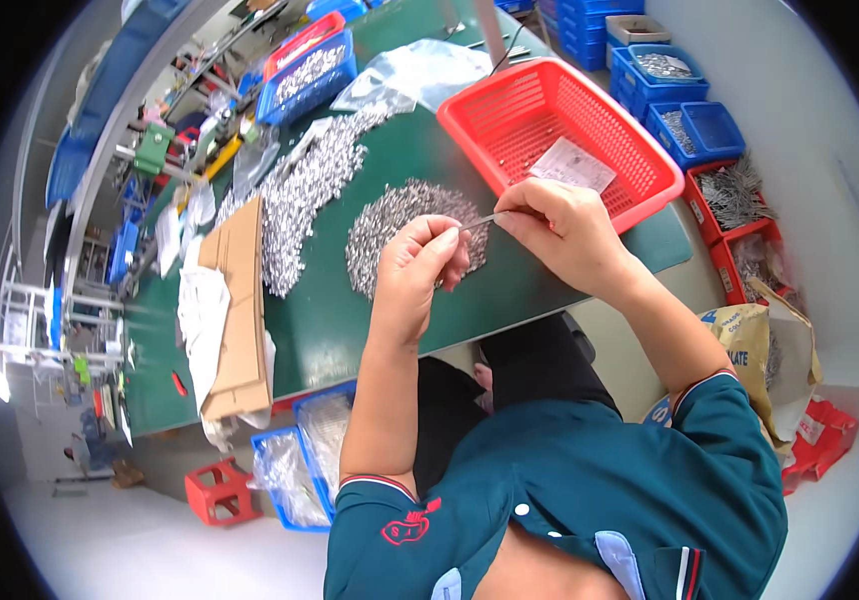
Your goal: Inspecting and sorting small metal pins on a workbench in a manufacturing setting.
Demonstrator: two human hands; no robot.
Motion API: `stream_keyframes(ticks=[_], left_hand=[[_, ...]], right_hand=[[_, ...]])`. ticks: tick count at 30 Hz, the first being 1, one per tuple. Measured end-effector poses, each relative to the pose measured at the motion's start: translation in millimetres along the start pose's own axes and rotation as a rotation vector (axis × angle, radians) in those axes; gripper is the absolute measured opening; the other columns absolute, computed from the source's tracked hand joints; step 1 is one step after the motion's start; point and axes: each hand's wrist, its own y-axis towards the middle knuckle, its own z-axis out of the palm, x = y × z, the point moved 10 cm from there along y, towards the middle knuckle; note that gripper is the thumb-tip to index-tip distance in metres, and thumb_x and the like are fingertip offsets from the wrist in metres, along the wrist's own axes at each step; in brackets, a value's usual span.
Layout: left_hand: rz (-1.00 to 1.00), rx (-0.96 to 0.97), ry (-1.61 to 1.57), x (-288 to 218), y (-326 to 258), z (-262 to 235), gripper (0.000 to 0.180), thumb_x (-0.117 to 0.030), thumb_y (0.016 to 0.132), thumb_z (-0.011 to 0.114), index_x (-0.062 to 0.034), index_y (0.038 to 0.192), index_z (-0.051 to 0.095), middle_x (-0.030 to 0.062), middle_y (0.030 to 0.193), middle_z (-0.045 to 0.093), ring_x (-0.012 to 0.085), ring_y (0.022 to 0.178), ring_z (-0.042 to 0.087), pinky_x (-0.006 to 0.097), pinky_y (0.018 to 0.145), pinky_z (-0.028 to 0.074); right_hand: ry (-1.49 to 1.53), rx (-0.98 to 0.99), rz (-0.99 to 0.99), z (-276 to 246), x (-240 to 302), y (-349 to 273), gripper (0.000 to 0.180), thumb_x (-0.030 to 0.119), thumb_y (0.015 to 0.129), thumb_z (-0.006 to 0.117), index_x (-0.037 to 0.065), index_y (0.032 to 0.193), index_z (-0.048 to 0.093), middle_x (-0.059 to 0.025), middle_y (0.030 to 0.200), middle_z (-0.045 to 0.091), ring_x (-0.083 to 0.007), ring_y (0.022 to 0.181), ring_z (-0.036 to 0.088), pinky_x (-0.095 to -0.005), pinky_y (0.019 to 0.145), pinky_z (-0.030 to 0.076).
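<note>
I pinch one end of a thin metal strip [483, 221] in my left grip [420, 265] and the other in my right grip [575, 230], over the counter [325, 330] toward its near edge, by the pile of small metal parts [390, 235]. I judge this a two-handed handling step; the next move calls for steady, light fingertip pressure.
</note>
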Motion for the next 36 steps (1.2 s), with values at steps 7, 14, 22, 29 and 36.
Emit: stream_keyframes(ticks=[7, 14, 22, 29, 36], left_hand=[[-0.040, -0.088, 0.071, 36.6, -66.7, -59.9, 0.013, -0.010, 0.090, 0.061, 0.0005, 0.097, 0.064, 0.0032, 0.075, 0.062, 0.0054, 0.061, 0.052, 0.018, 0.053, 0.040], [-0.201, -0.194, -0.152, 118.0, -129.4, -86.5, 0.011, -0.011, 0.090, 0.062, -0.0026, 0.097, 0.061, 0.0023, 0.073, 0.062, 0.0047, 0.058, 0.053, 0.017, 0.051, 0.041], [-0.216, -0.337, -0.247, 156.6, -153.8, -97.4, 0.014, -0.012, 0.091, 0.060, -0.0010, 0.099, 0.060, 0.0023, 0.077, 0.062, 0.0050, 0.063, 0.053, 0.018, 0.058, 0.043], [-0.199, -0.336, -0.244, 165.6, -150.6, -101.3, 0.014, -0.012, 0.091, 0.060, -0.0003, 0.097, 0.060, 0.0020, 0.075, 0.060, 0.0056, 0.064, 0.052, 0.019, 0.059, 0.043], [-0.200, -0.370, -0.254, 172.1, -149.0, -103.5, 0.013, -0.013, 0.090, 0.061, -0.0005, 0.095, 0.061, 0.0016, 0.074, 0.059, 0.0057, 0.062, 0.052, 0.020, 0.058, 0.042]], right_hand=[[0.149, 0.263, 0.026, 79.2, 25.4, -12.4, 0.011, 0.003, 0.079, 0.066, 0.000, 0.088, 0.061, -0.0117, 0.077, 0.062, -0.0245, 0.069, 0.064, -0.0309, 0.062, 0.050], [0.027, 0.241, 0.130, 126.6, -17.8, -38.9, 0.017, 0.001, 0.079, 0.066, 0.001, 0.096, 0.064, -0.0113, 0.088, 0.061, -0.0224, 0.074, 0.063, -0.0308, 0.064, 0.050], [-0.365, 0.191, -0.105, 160.2, -12.1, -45.4, 0.025, 0.006, 0.069, 0.071, 0.007, 0.093, 0.064, -0.0066, 0.092, 0.059, -0.0273, 0.086, 0.059, -0.0375, 0.072, 0.050], [-0.415, 0.287, -0.207, 193.0, 0.4, -35.7, 0.027, 0.011, 0.071, 0.071, 0.010, 0.098, 0.065, -0.0036, 0.097, 0.058, -0.0245, 0.090, 0.055, -0.0370, 0.078, 0.046], [-0.443, 0.357, -0.279, 216.5, 4.3, -34.6, 0.028, 0.014, 0.073, 0.070, 0.012, 0.100, 0.066, -0.0020, 0.102, 0.056, -0.0236, 0.093, 0.053, -0.0379, 0.080, 0.044]])
